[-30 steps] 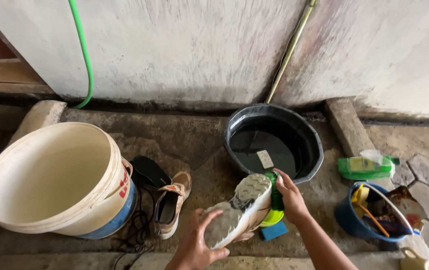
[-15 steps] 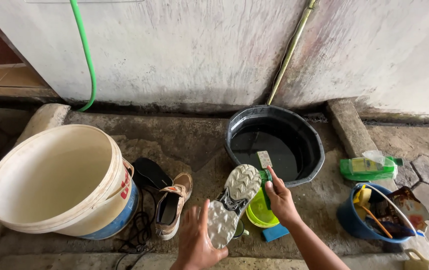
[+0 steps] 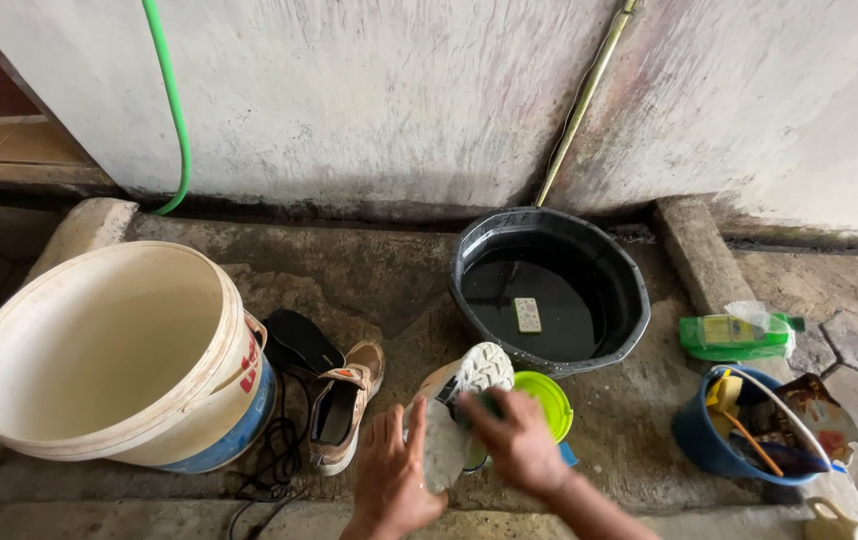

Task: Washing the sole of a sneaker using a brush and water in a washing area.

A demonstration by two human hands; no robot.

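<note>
Fingers of your left hand (image 3: 392,470) are gripping the upturned sneaker (image 3: 457,400) by its heel; your right hand (image 3: 511,440) is closing on a green brush over the sole, beside the black basin (image 3: 629,300)

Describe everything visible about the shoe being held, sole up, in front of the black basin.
The shoe is a sneaker held sole up, its pale grey-white tread facing the camera with a chevron-like pattern at the far end. A strip of tan upper shows along its left edge. It tilts away toward the black basin. The left hand grips its near end; the right hand lies across its middle, covering part of the sole. A lime-green bowl sits just behind it on the right. Whether it is wet cannot be told.
</note>
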